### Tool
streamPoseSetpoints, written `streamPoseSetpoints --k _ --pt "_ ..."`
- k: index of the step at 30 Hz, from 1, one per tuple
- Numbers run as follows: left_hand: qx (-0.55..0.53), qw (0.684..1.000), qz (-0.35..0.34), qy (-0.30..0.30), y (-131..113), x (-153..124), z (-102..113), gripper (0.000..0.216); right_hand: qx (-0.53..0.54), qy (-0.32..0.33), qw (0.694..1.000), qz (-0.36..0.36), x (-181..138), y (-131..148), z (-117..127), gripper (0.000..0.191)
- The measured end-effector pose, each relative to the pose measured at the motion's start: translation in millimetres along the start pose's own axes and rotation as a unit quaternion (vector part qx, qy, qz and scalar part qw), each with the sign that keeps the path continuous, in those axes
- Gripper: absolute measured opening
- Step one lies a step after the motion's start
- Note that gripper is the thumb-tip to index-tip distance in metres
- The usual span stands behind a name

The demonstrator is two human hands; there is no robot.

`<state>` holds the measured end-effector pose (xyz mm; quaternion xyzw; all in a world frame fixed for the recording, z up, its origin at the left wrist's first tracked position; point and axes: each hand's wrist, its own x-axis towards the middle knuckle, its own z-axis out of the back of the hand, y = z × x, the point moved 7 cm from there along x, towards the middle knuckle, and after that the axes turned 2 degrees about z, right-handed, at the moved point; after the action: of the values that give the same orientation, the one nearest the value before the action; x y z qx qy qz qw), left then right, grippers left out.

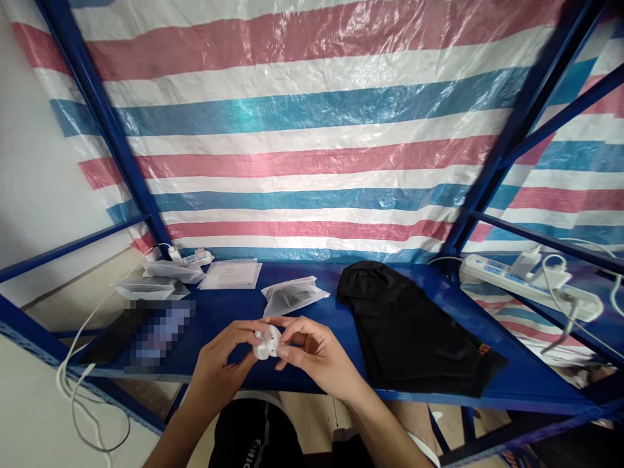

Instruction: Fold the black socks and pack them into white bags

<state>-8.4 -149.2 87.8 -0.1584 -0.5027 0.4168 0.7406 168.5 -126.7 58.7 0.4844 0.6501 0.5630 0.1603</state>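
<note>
Between both hands, just above the front edge of the blue shelf (322,380), is a small white earbud case (266,344) that looks flipped open. My left hand (225,359) pinches its left side with thumb and fingers. My right hand (316,354) grips the right side, fingertips closed against it. Whether an earbud sits in my right fingertips cannot be made out. Just beyond the hands lies a frosted zip pouch (295,296) with something dark inside. A folded black garment (414,331) lies to the right of my right hand.
White flat packets (229,274) and more frosted pouches (158,286) lie at the back left. A dark flat device (110,338) with a blurred-out screen is at the left edge, near loose white cables (65,370). A power strip (531,283) is at right. Blue posts (511,143) frame the striped sheet (312,162).
</note>
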Motion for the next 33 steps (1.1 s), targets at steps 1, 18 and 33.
streamPoseSetpoints --k 1,18,33 --pt "0.001 1.0 -0.009 0.016 0 -1 -1 0.006 0.014 0.014 1.0 -0.017 0 -3 -1 0.028" --pt "-0.083 0.977 0.193 -0.027 20 -36 -25 0.022 -0.188 -0.151 0.968 0.067 -13 -30 11 0.04" --pt "-0.311 0.839 0.37 -0.25 62 -63 -4 0.061 -0.039 -0.101 0.994 0.018 -12 -41 5 0.06"
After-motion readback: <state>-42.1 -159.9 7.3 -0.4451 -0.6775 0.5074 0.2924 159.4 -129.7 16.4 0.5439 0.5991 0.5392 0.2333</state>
